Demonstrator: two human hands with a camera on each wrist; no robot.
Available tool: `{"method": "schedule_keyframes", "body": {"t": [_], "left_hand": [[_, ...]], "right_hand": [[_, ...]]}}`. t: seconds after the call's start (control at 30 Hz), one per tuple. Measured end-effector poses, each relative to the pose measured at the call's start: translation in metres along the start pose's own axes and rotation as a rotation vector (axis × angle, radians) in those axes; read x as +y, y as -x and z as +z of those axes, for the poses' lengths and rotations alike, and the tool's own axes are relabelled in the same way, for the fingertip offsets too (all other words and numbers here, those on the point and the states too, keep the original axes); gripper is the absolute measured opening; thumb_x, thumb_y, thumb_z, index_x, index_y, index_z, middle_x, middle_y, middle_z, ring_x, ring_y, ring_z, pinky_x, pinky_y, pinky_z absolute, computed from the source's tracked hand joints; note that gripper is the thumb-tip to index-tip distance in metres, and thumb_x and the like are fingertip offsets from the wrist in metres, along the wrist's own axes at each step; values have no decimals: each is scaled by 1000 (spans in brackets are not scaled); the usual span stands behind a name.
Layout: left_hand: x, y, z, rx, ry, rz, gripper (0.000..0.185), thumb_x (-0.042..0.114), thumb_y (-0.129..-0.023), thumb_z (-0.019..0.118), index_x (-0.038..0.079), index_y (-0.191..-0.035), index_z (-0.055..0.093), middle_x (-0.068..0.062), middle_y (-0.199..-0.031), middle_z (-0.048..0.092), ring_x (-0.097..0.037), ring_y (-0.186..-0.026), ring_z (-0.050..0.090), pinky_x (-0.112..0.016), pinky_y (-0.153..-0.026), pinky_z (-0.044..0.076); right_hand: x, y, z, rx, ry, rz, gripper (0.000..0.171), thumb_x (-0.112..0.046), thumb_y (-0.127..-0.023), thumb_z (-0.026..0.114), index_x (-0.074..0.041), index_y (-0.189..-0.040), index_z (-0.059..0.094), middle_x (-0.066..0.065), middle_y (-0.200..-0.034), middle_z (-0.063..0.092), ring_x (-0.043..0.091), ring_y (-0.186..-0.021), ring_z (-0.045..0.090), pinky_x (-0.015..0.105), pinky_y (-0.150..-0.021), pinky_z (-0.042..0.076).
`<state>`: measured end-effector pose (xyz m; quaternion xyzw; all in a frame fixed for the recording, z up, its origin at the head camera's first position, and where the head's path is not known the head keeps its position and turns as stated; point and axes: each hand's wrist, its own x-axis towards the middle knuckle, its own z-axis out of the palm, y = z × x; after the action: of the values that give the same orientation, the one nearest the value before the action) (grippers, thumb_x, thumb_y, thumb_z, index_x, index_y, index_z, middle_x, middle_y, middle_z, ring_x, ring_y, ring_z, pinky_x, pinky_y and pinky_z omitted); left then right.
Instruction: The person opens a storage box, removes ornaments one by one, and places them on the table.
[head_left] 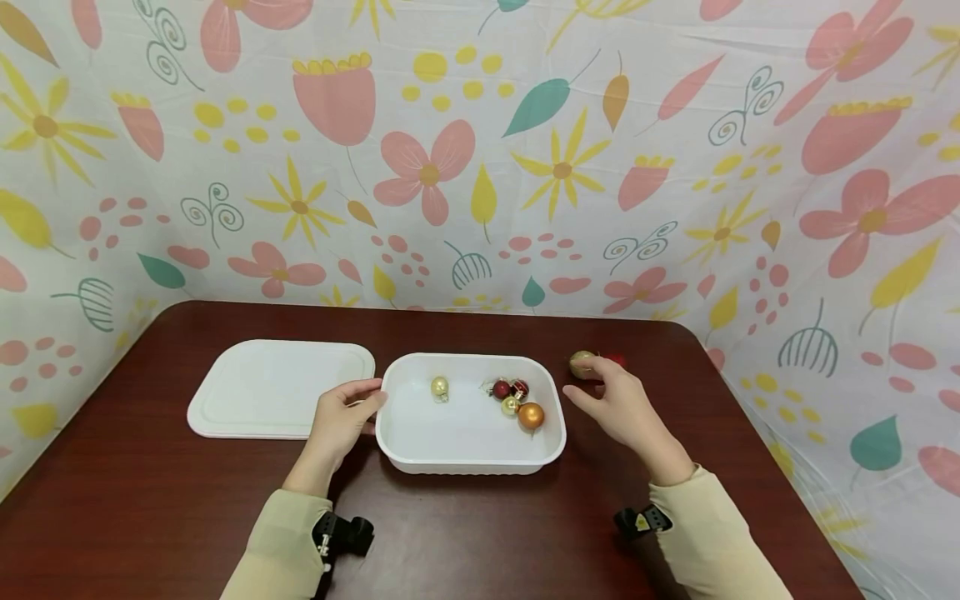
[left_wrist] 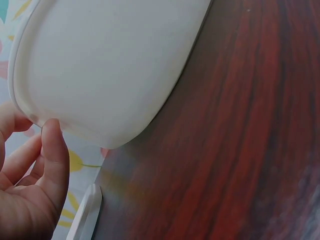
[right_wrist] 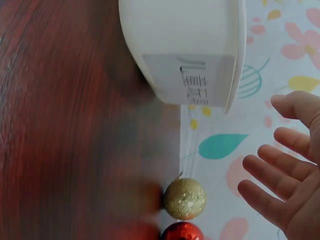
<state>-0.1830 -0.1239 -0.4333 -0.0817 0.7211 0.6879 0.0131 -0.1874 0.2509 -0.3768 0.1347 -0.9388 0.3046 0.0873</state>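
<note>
left hand (head_left: 341, 417): at the left short end of the white tub (head_left: 471, 467), thumb and fingertips touching the rim. Left wrist view shows the thumb (left_wrist: 52, 150) pressed against the tub's outer wall just under the lip. Fingers curved round the edge, a light hold.
right hand (head_left: 618, 406): off the tub's right end, raised over the table, not touching the tub. Fingers (right_wrist: 272, 170) spread and relaxed, palm open, holding nothing.
gold bauble (head_left: 581, 363): on the table right of the tub, beyond its far right corner, just past the right hand's fingertips. Glittery in the right wrist view (right_wrist: 185, 198). Cannot tell whether a fingertip touches it.
red bauble (head_left: 615, 360): right of the gold one, touching or nearly so; farther from the tub.
tub contents: one small gold ball (head_left: 439, 387) left of centre; cluster of two dark red, one pale gold and one orange ball (head_left: 531, 415) at the right end.
tub label: printed sticker (right_wrist: 187, 80) on the outer wall at the right end.
lid (head_left: 277, 387): flat white, on the table just left of the tub, behind the left hand.
surface: dark red-brown wood table (head_left: 150, 517), rounded far corners.
room: floral cloth (head_left: 480, 150) backdrop behind and on both sides of the table.
sleeves: beige, a black wrist mount on each.
</note>
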Motion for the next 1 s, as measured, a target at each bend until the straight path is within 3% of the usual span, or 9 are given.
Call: {"method": "schedule_keyframes", "body": {"t": [0.43, 1.0], "left_hand": [[-2, -2, -2, -5, 2, 2, 35, 10, -87, 66, -4, -119, 62, -3, -91, 66, -12, -67, 64, -23, -56, 56], [-1, -6, -2, -21, 20, -6, 34, 9, -87, 65, -4, -119, 62, 0, -88, 66, -11, -66, 63, -23, -56, 56]], "right_hand": [[-18, -5, 7, -11, 1, -85, 38, -19, -85, 71, -4, -118, 60, 12, -111, 62, 28, -105, 62, 47, -85, 55], [-48, -18, 29, -71, -61, -70, 42, -22, -84, 72, -1, -119, 60, 16, -116, 64, 29, -108, 61, 46, -89, 54]]}}
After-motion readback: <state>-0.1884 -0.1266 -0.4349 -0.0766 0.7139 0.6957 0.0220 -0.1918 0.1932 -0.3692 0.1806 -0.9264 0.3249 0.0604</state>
